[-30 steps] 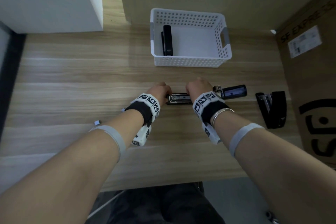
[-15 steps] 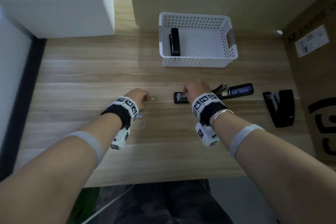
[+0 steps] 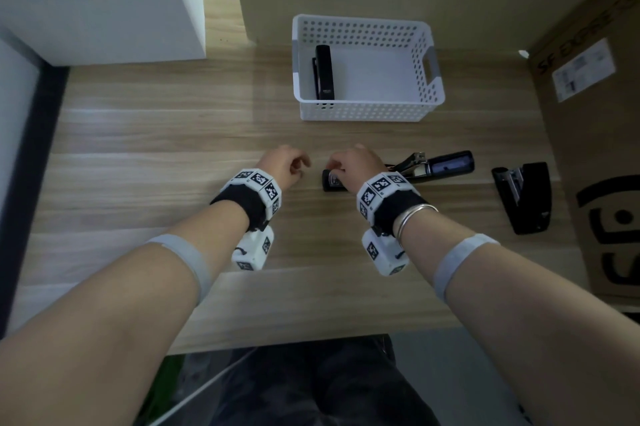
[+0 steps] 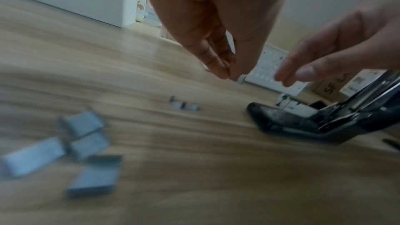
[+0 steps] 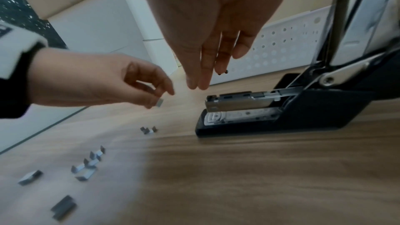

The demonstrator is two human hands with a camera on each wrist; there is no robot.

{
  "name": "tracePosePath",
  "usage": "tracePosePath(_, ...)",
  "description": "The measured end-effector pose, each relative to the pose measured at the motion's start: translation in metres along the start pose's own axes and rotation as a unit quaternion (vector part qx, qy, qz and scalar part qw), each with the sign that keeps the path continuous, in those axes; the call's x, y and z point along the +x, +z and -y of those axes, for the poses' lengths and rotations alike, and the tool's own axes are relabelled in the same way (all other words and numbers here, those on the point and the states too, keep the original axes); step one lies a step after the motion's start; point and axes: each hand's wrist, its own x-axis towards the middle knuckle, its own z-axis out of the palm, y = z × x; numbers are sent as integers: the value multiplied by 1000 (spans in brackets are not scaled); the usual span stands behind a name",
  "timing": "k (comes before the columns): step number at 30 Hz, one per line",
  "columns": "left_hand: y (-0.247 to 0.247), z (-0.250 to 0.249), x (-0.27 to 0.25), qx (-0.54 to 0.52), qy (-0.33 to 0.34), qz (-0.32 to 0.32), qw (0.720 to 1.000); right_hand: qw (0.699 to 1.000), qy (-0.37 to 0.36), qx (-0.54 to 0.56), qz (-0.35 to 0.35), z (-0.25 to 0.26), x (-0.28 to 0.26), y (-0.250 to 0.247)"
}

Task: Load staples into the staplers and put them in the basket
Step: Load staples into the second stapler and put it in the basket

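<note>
Pinching 1 short staple strip (image 5: 159,103) in my left hand (image 3: 281,167), ready to feed | right hand (image 3: 353,167) fingers straight, together, over open stapler (image 5: 270,114) magazine | basket (image 3: 367,112) beyond holds 1 stapler (image 3: 323,72).

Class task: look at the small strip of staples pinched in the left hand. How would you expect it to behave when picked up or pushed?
The strip of staples looks tiny and thin, so probably very light. Broken pieces on the table suggest it snaps easily. Its smooth metal may slip from the left hand.
</note>
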Motion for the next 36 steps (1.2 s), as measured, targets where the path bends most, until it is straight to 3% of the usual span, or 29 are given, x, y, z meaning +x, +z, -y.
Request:
tracePosePath(2,3,-13,6,-12,19,0,1000,1000,-21,12,10,2,2,0)
tracePosePath(11,13,-36,16,-116,18,-24,993,998,13,67,2,-8,3,-10)
tracePosePath(16,23,-31,20,-66,-16,23,997,998,27,-59,26,-23,3,-9)
tracePosePath(23,32,-30,21,13,-12,83,996,992,-11,-125,15,-24,5,-4)
tracePosePath(27,32,-29,22,26,-8,89,996,988,-22,-153,24,-22,10,-3)
tracePosePath(36,32,-29,19,14,1,76,997,990,29,-132,34,-19,19,0)
